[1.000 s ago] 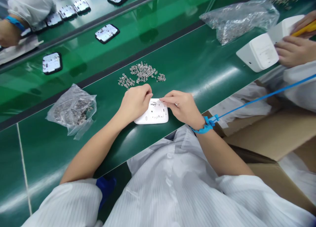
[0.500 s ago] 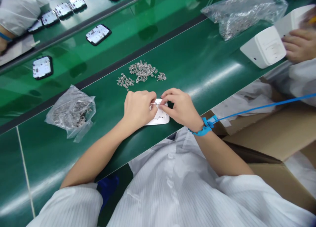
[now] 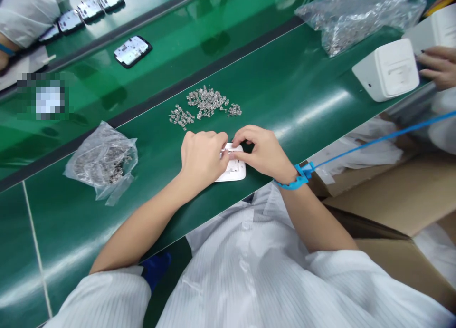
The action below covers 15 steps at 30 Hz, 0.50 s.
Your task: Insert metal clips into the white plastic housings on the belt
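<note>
A white plastic housing point(image 3: 235, 172) lies flat on the green bench, partly covered by both hands. My left hand point(image 3: 204, 156) is closed over its left side, thumb and forefinger together near the upper part. From the right, my right hand point(image 3: 265, 153) reaches in with thumb and forefinger bent to the same spot; a blue wrist strap circles that wrist. Whatever the fingertips pinch is too small and hidden to name. Just beyond the hands lies a loose pile of small shiny metal pieces point(image 3: 207, 101).
Clear bags of metal pieces lie at left point(image 3: 103, 162) and far right point(image 3: 356, 24). A conveyor point(image 3: 178, 52) carries black-edged units point(image 3: 131, 51). White angled housings point(image 3: 392, 71) stand near a co-worker's hand point(image 3: 441, 66). Cardboard boxes point(image 3: 377, 199) sit below, right.
My right fingers have shifted slightly over the housing, while my left hand stays nearly in place. Units on the conveyor have moved left. The co-worker's hand at right has drawn farther right.
</note>
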### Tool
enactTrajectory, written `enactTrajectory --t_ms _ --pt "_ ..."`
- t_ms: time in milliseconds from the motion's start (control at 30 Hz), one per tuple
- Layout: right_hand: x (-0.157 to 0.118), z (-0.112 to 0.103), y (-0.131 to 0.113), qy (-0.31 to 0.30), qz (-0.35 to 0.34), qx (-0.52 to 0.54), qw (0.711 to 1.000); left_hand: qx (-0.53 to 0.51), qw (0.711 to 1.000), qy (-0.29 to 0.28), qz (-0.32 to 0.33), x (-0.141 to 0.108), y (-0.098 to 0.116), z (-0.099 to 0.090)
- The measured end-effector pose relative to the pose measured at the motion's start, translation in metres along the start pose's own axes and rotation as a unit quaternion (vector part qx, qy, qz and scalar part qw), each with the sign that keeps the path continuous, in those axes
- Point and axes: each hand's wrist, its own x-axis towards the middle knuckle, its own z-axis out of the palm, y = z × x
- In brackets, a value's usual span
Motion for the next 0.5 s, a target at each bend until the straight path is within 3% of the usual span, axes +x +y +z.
enactTrajectory --t_ms 167,500 --pt "-0.038 0.013 -0.001 0.135 -0.053 -0.039 0.989 -0.010 1.000 -0.013 -0.008 0.002 0.001 -0.003" --pt "-0.046 0.025 0.001 0.128 -0.081 -0.065 0.986 -0.004 0.999 -0.014 -0.038 0.005 0.005 -0.001"
